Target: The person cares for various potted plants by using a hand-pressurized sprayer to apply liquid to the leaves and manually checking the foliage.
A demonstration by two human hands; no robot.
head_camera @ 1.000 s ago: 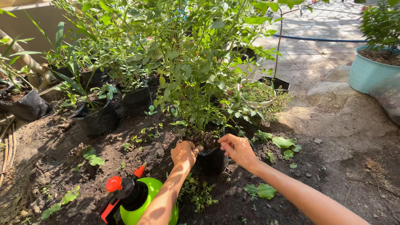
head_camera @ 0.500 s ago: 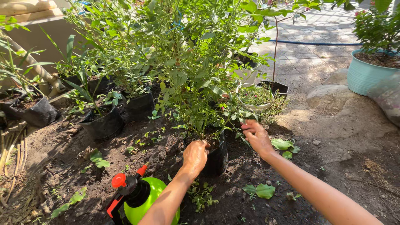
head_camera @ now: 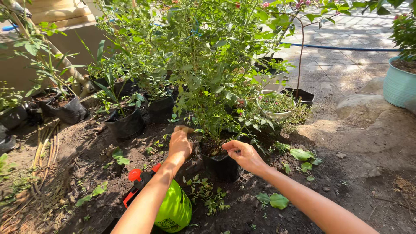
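Observation:
A tall leafy bush (head_camera: 208,82) grows in a black grow bag (head_camera: 223,167) standing on dark soil. My left hand (head_camera: 180,145) is raised just left of the bag, near the lower leaves. Its fingers are bunched together, and whether they pinch anything is too small to tell. My right hand (head_camera: 243,155) hovers over the right side of the bag's rim. Its fingertips are pinched together above the soil inside. Under my left forearm lies a green pump sprayer (head_camera: 174,211) with a red cap (head_camera: 134,174).
More black grow bags with plants (head_camera: 126,123) (head_camera: 67,110) stand at the back left. A white bowl planter (head_camera: 275,106) and a black pot (head_camera: 301,96) sit behind the bush. At right are a rock (head_camera: 368,108), a teal pot (head_camera: 398,84), paving and a blue hose (head_camera: 342,47).
My left hand lifted off the bag's rim and moved up and to the left. My right hand came back down from the leaves to the rim. The camera view shifted to the left.

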